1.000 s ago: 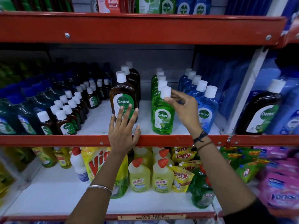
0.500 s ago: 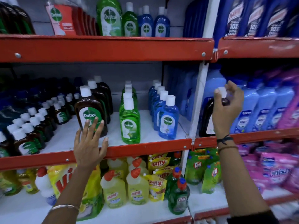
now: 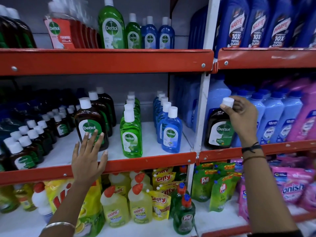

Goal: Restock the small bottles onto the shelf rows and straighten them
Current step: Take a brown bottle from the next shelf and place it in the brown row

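Note:
On the middle shelf (image 3: 150,162), a row of brown Dettol bottles (image 3: 91,124) stands left, a green row (image 3: 131,134) in the centre and a blue row (image 3: 171,129) to the right. Several small brown bottles (image 3: 22,147) crowd the far left. My left hand (image 3: 89,156) lies flat on the red shelf edge, fingers spread, fingertips against the front brown bottle's label. My right hand (image 3: 242,115) grips the white cap and neck of a lone brown Dettol bottle (image 3: 219,129), which stands upright in the right bay beside the white upright post (image 3: 202,108).
Pale blue bottles (image 3: 273,120) and pink bottles (image 3: 307,120) fill the right bay behind the lone bottle. Harpic bottles (image 3: 256,23) stand above; yellow Harpic bottles (image 3: 116,209), Pril pouches (image 3: 220,189) and pink Vanish packs (image 3: 290,187) fill the lower shelf.
My right hand left the green bottle in the centre row, crossed to the right bay and closed on the lone brown bottle's cap. The view swung right and up. My left hand stayed put.

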A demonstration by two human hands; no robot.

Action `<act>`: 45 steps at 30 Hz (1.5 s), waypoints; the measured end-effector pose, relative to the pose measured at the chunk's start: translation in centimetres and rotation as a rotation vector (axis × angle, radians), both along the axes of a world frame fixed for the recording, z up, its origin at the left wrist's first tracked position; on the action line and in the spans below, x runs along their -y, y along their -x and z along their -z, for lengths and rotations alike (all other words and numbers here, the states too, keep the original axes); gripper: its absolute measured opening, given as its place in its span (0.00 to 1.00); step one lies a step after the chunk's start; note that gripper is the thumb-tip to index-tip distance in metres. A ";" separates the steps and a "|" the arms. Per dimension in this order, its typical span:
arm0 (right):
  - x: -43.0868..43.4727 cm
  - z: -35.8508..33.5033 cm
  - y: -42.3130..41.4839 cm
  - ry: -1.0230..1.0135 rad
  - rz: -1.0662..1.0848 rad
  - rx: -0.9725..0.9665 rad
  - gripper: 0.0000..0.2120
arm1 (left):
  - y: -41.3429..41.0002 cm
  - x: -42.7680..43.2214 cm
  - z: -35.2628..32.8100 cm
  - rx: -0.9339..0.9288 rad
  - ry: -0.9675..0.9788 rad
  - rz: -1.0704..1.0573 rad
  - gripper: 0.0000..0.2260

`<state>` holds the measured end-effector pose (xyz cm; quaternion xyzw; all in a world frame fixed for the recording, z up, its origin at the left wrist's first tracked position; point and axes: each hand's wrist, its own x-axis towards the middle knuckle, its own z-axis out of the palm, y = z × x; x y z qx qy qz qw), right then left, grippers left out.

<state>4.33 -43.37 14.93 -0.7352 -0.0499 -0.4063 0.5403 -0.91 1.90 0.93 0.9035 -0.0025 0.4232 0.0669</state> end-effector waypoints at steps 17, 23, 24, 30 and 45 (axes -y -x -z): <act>-16.2 -4.3 10.4 -0.226 -0.211 0.119 0.16 | 3.9 -8.3 -0.1 0.102 0.015 -0.085 0.26; -27.1 -4.6 10.0 -0.229 -0.433 0.105 0.16 | 3.6 -11.7 -0.7 0.059 0.054 -0.069 0.26; -28.7 -4.5 9.7 -0.223 -0.442 0.101 0.15 | 3.4 -11.8 -0.6 0.039 0.060 -0.068 0.26; -35.9 -3.3 7.4 -0.214 -0.434 0.055 0.16 | 2.4 -12.5 -0.2 -0.032 0.079 -0.086 0.28; -40.2 0.0 3.2 -0.147 -0.430 -0.062 0.19 | 2.1 -12.4 0.1 0.014 0.070 -0.009 0.28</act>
